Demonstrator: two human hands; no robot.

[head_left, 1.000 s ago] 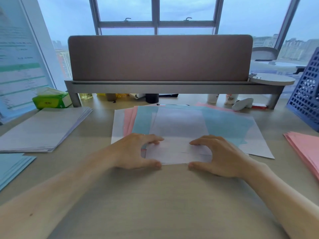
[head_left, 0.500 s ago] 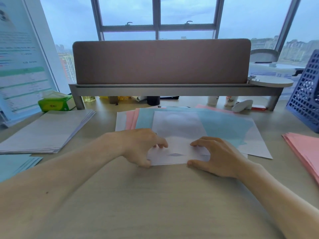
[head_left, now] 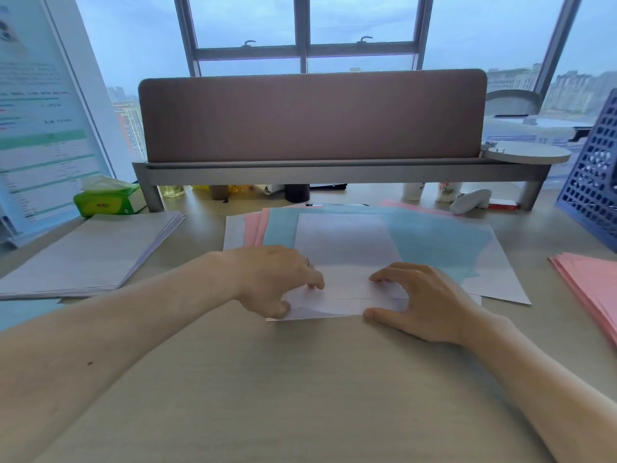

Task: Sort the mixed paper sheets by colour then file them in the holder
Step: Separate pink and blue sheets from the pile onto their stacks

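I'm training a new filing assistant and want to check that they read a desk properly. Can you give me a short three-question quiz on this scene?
1. True or false: the pink pile lies to the right of the mixed pile.
2. What colour is the top sheet of the mixed pile? A) pink B) white C) blue
3. Fill in the gap: the left hand pinches the top sheet at its near ____ corner.

Key: 1 true; 2 B; 3 left.
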